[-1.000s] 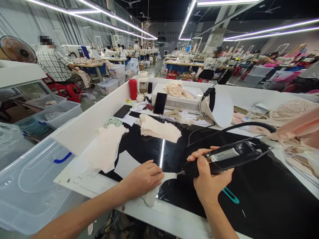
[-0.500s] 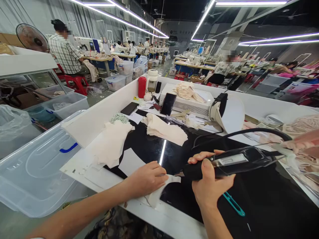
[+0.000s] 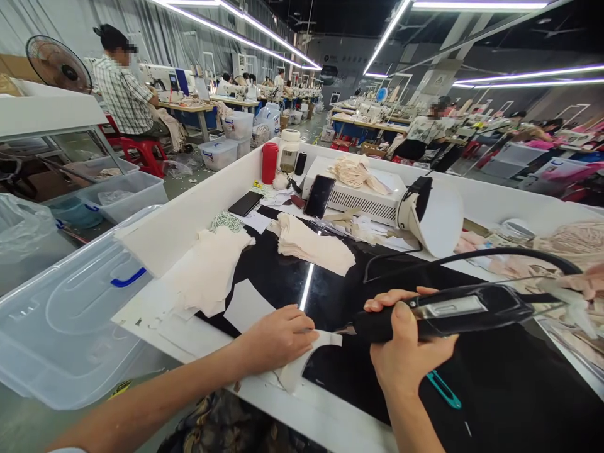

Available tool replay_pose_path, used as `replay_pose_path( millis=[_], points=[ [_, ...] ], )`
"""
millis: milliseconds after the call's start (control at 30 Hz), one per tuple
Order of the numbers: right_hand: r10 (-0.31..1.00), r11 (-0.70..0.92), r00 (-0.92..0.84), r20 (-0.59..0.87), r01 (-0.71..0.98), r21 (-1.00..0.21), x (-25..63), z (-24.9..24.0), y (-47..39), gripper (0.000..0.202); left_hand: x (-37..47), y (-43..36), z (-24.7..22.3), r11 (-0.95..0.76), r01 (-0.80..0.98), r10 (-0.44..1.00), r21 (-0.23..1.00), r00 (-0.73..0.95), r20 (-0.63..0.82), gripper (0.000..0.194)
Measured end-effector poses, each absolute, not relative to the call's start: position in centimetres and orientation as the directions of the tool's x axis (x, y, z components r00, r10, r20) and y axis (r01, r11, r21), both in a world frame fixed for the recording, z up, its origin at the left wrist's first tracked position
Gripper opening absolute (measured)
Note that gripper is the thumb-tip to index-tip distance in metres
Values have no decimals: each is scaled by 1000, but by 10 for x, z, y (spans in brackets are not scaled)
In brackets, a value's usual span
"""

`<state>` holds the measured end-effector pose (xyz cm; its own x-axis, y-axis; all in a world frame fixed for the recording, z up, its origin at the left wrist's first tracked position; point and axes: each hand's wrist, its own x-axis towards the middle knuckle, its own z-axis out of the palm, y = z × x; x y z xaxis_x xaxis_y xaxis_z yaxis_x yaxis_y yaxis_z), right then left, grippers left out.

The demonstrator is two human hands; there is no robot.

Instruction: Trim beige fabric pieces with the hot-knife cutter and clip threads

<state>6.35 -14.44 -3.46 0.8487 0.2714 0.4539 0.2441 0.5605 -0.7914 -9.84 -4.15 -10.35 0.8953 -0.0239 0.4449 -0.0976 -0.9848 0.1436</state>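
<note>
My left hand [image 3: 279,336] lies on a curved white piece [image 3: 302,365] near the table's front edge, its bent fingers together and pressing it down. My right hand [image 3: 408,343] is wrapped round a black corded hand tool [image 3: 453,309] with a metal plate on its side. The tool's slim metal tip points left, close to the piece's upper right end; whether they touch I cannot tell. A white pattern sheet [image 3: 248,306] lies just beyond my left hand. To the right of my right wrist lie teal thread snips [image 3: 443,390].
Stacks of cream fabric [image 3: 314,245] and more cream pieces [image 3: 212,264] lie on the black tabletop [image 3: 500,377]. Behind them stand a phone [image 3: 319,196], a white machine [image 3: 358,195] and a lamp [image 3: 436,217]. The tool's cable [image 3: 500,251] arches right, near a blurred hand-like shape [image 3: 589,280].
My right hand has drawn the tool slightly to the right, its tip moving back a little from the white piece. My left hand stays in place. The cable has shifted right.
</note>
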Motion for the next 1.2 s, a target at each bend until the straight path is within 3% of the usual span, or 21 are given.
replay_pose_path(
  millis=[400, 633, 1200],
  points=[
    [304, 583, 852, 426, 187, -791, 61, -31, -149, 34, -98, -41, -104, -985, -112, -38, 133, 886, 462, 19],
    [398, 611, 803, 444, 130, -781, 50, -34, -153, 34, -99, -40, -100, -986, -113, -46, 120, 889, 456, 18],
    [341, 591, 828, 446, 181, -786, 60, -35, -157, 36, -100, -40, -102, -988, -104, -42, 115, 893, 447, 19]
  ],
)
